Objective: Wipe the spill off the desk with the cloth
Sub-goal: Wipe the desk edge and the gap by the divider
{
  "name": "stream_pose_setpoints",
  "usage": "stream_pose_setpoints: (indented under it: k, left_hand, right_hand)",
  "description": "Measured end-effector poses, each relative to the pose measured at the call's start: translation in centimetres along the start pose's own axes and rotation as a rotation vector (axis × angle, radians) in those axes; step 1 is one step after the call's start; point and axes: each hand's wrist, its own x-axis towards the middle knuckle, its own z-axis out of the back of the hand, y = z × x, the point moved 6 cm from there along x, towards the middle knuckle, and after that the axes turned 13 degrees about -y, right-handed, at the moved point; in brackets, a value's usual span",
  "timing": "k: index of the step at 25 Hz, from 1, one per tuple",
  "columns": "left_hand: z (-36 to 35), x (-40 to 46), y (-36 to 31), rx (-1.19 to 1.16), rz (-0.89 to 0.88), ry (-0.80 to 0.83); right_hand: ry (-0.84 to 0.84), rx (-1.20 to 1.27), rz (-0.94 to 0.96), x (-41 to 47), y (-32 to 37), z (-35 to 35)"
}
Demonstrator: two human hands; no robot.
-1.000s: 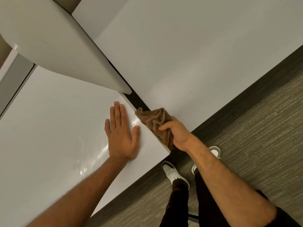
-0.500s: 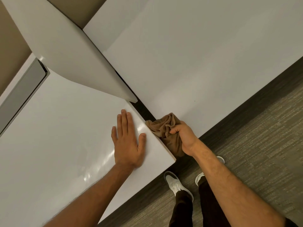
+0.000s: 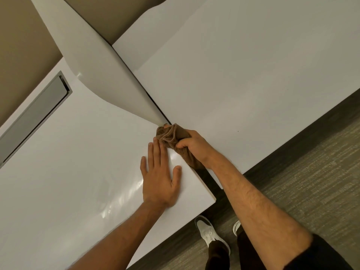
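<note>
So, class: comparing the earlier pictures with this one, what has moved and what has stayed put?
The right hand, its grip closed on the brown cloth, has pushed the cloth up along the desk edge to the foot of the white divider, beside the left fingertips. The left hand stays flat on the desk.

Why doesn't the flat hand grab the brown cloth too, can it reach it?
Probably yes. The left hand lies flat on the desk, its fingertips right beside the cloth. Nothing lies between them, though the right hand already grips it.
</note>
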Motion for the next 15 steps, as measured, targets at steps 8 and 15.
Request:
stream_pose_setpoints:
  k: [8, 15]
  left_hand:
    - [0.1, 0.0, 0.0, -0.013, -0.013, -0.014]
    - [0.0, 0.1, 0.2, -0.015, -0.016, -0.012]
  right_hand:
    - [-0.024, 0.012, -0.014, -0.5, -0.4, 0.3]
    - [-0.112, 0.152, -0.120, -3.5, -5.5, 3.3]
